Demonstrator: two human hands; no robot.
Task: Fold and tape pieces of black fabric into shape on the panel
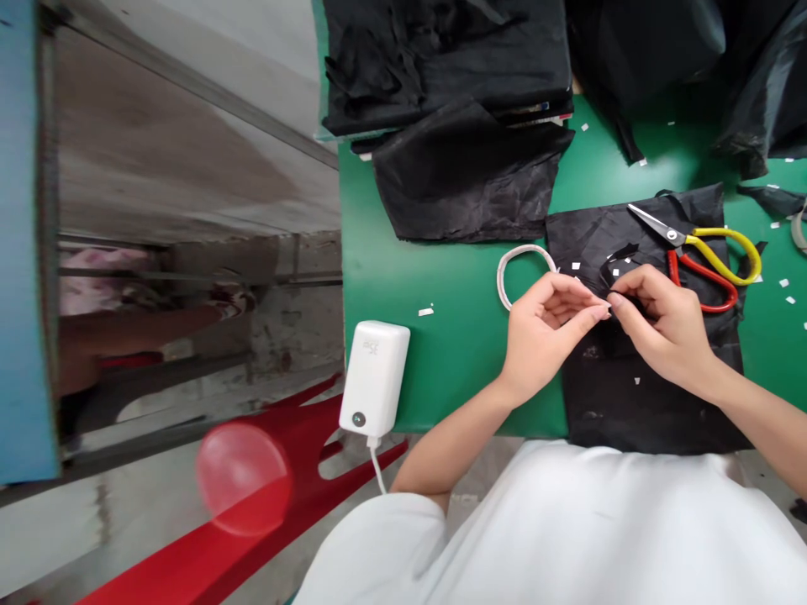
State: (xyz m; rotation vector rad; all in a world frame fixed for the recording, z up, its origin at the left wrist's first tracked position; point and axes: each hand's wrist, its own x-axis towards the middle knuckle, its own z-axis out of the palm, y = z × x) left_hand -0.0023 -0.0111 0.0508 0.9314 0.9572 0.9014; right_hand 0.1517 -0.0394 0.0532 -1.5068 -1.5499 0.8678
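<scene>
My left hand [547,329] and my right hand [669,334] meet over a piece of black fabric [656,412], thumbs and forefingers pinched close together. Whatever lies between the fingertips is too small and hidden to name; a bit of white shows at the left fingertips. Scissors [674,239] with one yellow and one red handle lie beyond my right hand, blades parted a little or closed, I cannot tell. A pale ring, perhaps a tape roll [502,281], rests on the table partly behind my left hand. Small white scraps [576,265] dot the fabric.
The green table [454,353] carries a white power bank [376,378] with a cable at its left edge. Folded black fabric [470,181] and a black stack [441,59] sit farther back. A red plastic chair [245,521] stands left. Someone's leg [157,332] shows beyond.
</scene>
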